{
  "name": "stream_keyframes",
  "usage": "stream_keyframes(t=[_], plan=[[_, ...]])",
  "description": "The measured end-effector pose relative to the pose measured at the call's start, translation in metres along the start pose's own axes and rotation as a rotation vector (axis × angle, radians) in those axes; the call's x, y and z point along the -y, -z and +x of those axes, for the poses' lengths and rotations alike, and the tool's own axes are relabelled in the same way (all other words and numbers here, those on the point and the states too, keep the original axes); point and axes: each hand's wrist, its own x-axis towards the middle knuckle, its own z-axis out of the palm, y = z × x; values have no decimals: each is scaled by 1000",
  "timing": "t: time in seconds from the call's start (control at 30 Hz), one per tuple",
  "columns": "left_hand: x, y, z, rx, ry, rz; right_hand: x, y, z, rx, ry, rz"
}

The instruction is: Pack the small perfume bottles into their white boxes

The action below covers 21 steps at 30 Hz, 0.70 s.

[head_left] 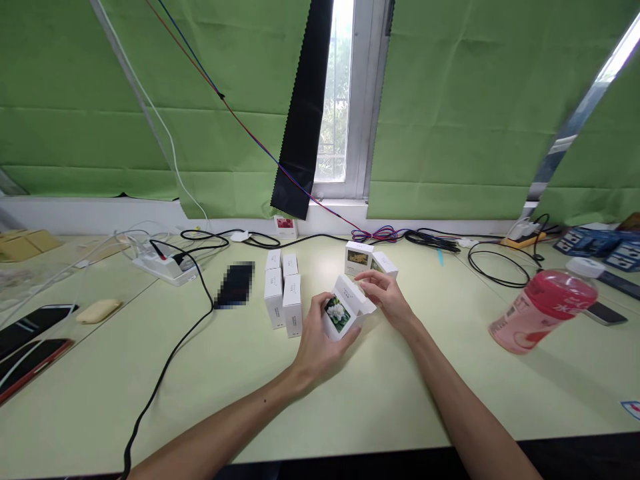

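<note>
A small white carton [353, 299] with a white-flower picture on its front is tilted in my left hand [321, 333]. That hand's thumb and fingers grip it from the left and below. The carton's end facing right stands open, with a flap sticking out. At this open end, the bent fingers of my right hand [386, 299] pinch the upper edge by the flap; whatever lies inside is hidden. Left of the carton, several closed white boxes [293, 303] stand upright in a group. Behind it are a white box with a yellowish picture [359, 259] and another white box [386, 263].
A pink bottle [543, 313] stands at the right. Black cables [173, 347] run across the table's left side to a power strip [165, 261]. Phones [30, 363] and a beige oval object [99, 311] lie far left. A small box [285, 227] stands by the wall.
</note>
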Motion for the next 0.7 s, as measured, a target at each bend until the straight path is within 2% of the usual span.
stream_keyframes(t=[0.3, 0.5, 0.6, 0.7], plan=[[-3, 2, -3, 79, -31, -89, -2, -6, 3, -42, -11, 7], [-1, 4, -4, 174, -122, -159, -11, -7, 6, -55, -5, -158], [0, 4, -5, 200, -156, -190, -14, -8, 6, -28, -24, -206], [2, 2, -5, 217, -184, -212, -15, -10, 5, 56, -13, -211]])
